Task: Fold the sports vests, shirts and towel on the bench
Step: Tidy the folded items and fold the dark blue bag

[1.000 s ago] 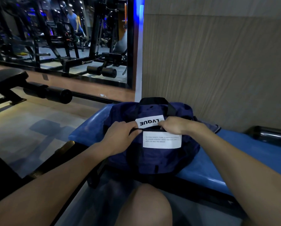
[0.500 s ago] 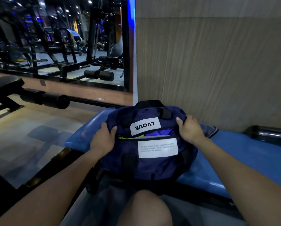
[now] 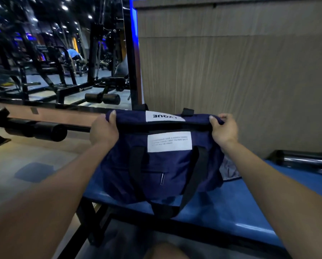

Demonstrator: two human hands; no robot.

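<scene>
My left hand and right hand each grip a top corner of the navy duffel bag, holding it up over the blue tabletop. The only cloth I can see is a grey piece lying just behind the bag's right side. If I tip the bag carelessly, I judge anything inside could slide off the tabletop's edge onto the floor.

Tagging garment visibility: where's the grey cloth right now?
Head view, right of centre: the grey cloth lies on the blue bench, peeking out from behind the right end of the navy bag, below the right hand.
</scene>
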